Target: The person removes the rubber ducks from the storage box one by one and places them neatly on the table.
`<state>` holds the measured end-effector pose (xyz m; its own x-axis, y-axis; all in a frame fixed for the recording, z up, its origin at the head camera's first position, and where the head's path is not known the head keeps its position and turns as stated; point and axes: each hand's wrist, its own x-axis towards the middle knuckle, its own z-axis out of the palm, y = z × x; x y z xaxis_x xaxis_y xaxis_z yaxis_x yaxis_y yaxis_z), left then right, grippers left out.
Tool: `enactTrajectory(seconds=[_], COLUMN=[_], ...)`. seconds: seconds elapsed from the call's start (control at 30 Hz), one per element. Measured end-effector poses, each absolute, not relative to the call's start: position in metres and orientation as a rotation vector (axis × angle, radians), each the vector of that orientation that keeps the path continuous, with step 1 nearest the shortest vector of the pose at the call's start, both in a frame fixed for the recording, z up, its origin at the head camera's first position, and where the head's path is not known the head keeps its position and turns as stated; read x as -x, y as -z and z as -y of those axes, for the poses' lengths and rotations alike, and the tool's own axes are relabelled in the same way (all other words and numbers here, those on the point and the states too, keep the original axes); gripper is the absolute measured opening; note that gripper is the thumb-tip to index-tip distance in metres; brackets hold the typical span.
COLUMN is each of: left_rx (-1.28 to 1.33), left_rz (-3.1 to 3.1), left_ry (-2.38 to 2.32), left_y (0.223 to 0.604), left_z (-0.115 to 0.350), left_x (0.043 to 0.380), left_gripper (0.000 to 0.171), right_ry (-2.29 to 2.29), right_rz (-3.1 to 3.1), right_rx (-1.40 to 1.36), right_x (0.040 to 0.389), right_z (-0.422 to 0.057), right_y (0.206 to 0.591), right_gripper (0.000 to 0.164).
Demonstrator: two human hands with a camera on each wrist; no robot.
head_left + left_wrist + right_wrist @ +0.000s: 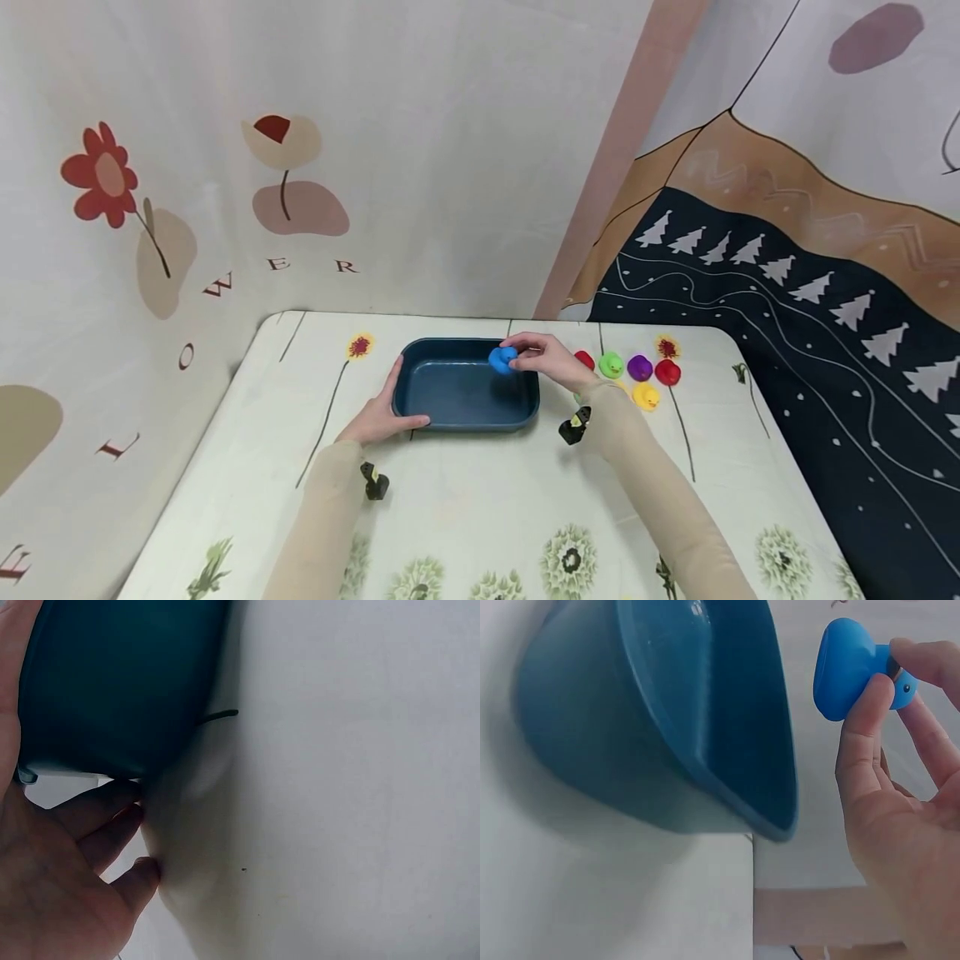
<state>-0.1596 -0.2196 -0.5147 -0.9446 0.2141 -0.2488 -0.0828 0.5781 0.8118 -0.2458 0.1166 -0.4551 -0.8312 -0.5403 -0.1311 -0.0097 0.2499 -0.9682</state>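
Note:
A blue rubber duck [501,360] is pinched between the thumb and fingers of my right hand [546,358], above the right end of a dark blue rectangular dish [465,427]. In the right wrist view the duck [844,671] is tilted on its side, higher than the dish's rim [727,796], and the fingers partly cover its head. My left hand [378,417] grips the dish's left end, thumb along the near side and fingers along the left side. Seen from the left wrist, fingertips [131,791] lie right at the dish wall [120,682]. Nothing shows inside the dish.
Right of the dish stand several small ducks: green [611,365], purple [640,367], red [667,372] and yellow [646,397]. The right hand and sleeve partly hide others there. A flower-print cloth [465,500] covers the table; curtains hang behind it.

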Motion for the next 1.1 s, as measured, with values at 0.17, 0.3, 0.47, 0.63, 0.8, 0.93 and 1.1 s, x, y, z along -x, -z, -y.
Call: enactTrajectory(seconds=[0.17,0.3,0.47,0.63,0.8,0.93,1.1], left_rx=[-0.122,-0.132,-0.132,-0.146,-0.159,-0.148,-0.142], left_rz=[-2.494,-2.497,-2.495,-2.502,-2.505,-2.510,-2.504], left_ry=[-1.307,-1.303,-1.298,-1.295,-1.291,-1.276,-1.278], left_y=[0.515,0.515,0.515,0.517,0.518,0.518,0.518], left_z=[0.220,0.220,0.221,0.221,0.221,0.221,0.221], left_x=[0.159,0.160,0.160,0.161,0.161,0.162,0.162], left_gripper=[0.117,0.117,0.117,0.117,0.119,0.119,0.118], right_ry=[1.628,1.650,1.645,1.601,1.590,1.601,1.599], right_rz=[-2.112,-2.129,-2.155,-2.173,-2.193,-2.201,-2.227], right_rx=[0.478,0.460,0.421,0.361,0.321,0.310,0.308], right_x=[0.243,0.242,0.241,0.237,0.235,0.233,0.230], right_z=[-0.131,-0.143,-0.159,-0.176,-0.191,-0.202,-0.217], right_y=[0.454,0.452,0.452,0.448,0.447,0.445,0.444], right_gripper=[0.038,0.038,0.037,0.040,0.039,0.039,0.039])
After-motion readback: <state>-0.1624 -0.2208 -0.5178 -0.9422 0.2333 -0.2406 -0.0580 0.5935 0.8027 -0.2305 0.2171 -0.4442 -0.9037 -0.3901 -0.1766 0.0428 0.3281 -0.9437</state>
